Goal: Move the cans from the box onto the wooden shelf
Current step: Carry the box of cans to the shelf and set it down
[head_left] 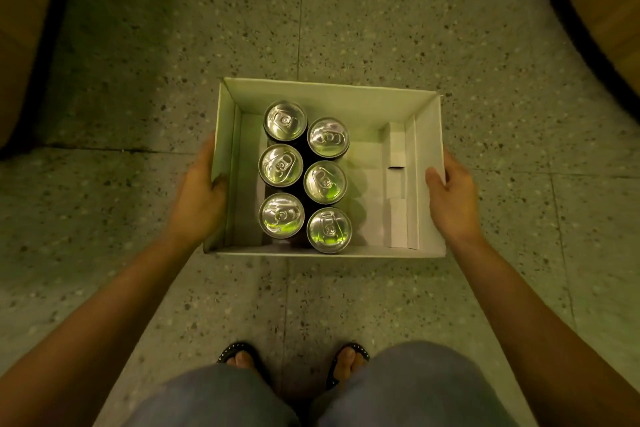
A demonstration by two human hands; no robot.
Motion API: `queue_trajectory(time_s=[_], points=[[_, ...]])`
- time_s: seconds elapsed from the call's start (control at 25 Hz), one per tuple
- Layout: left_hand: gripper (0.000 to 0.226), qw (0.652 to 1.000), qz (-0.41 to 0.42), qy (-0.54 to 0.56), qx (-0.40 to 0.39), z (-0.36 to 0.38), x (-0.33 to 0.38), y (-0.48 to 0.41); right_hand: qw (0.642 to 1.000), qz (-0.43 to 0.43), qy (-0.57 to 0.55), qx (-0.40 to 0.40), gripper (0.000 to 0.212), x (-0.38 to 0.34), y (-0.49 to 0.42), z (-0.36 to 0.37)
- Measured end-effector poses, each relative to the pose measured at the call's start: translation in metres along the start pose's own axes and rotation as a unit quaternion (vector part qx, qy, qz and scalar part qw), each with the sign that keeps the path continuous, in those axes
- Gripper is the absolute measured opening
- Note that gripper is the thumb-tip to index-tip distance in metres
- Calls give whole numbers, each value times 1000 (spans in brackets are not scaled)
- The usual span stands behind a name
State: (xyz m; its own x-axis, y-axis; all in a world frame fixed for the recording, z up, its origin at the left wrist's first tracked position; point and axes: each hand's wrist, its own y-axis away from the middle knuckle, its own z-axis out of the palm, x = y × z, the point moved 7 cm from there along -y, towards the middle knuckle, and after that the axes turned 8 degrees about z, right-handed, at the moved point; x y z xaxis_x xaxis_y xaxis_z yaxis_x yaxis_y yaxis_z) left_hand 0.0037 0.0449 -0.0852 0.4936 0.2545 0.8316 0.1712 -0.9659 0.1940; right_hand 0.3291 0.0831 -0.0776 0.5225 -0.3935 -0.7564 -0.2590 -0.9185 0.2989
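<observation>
six cans (pixel 304 177) stand upright in the white box (pixel 332 90), over the floor. left hand (pixel 199 198) and right hand (pixel 450 194) clasp its side walls. judged heavy; thin card may flex; support underneath.

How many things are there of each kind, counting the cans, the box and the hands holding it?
Cans: 6, upright in two columns at the box's left side
Box: 1, white, open-topped
Hands: 2, left hand and right hand, one on each side wall
Total: 9
</observation>
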Motion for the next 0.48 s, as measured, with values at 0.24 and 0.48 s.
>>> queue_trajectory(time_s=[0.24, 0.48], points=[[65, 1000, 16, -17, 1, -130, 186, 16, 1000, 2, 0, -14, 31, -185, 40, -124], [67, 998, 22, -54, 1, -269, 395, 40, 999, -33, 17, -12, 28, -387, 99, -258]])
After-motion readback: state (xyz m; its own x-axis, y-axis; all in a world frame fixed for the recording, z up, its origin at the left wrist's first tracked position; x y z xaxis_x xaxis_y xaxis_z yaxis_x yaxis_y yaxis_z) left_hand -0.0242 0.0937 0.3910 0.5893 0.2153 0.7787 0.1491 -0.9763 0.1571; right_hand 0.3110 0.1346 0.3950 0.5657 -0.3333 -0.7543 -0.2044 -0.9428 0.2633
